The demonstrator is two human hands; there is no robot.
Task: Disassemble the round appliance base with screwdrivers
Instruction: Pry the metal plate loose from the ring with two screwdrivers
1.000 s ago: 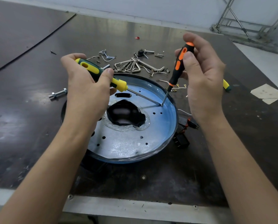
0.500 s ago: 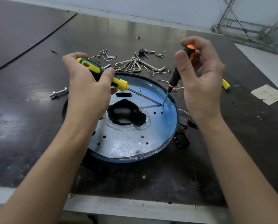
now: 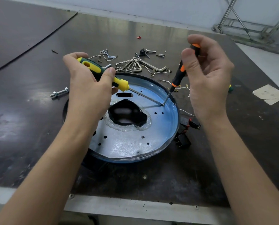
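Head view: two screwdriver tips at one spot on the base

Head camera, looking down over my forearms. The round appliance base [image 3: 135, 143] lies flat on the dark table [image 3: 200, 176] in front of me, blue-tinted metal face up, with a ragged black opening [image 3: 127, 116] at its middle and small holes scattered over the plate.

My left hand [image 3: 86, 91] is wrapped around the handle of the yellow-and-green screwdriver [image 3: 120, 83], thumb across the grip. Its long axis lies low, almost along the plate. The butt points up and to my left, and the shaft slopes down to my right, ending near the base's far right rim.

My right hand [image 3: 211, 82] pinches the top of the orange-and-black screwdriver [image 3: 177, 77] between thumb and fingertips, and the other fingers are loosely curled behind it. This one stands steep, cap uppermost and leaning to my right, blade aimed down and slightly left. Both tips meet at the same spot on the plate, just inside the rim. I cannot make out what sits under them.

Beyond the base lie a fan of hex keys [image 3: 135, 65] and loose screws and clips. A bolt [image 3: 59, 93] rests to the left. A black switch [image 3: 182, 140] on wires sits against the base's right edge, and a scrap of paper [image 3: 268, 94] lies far right.
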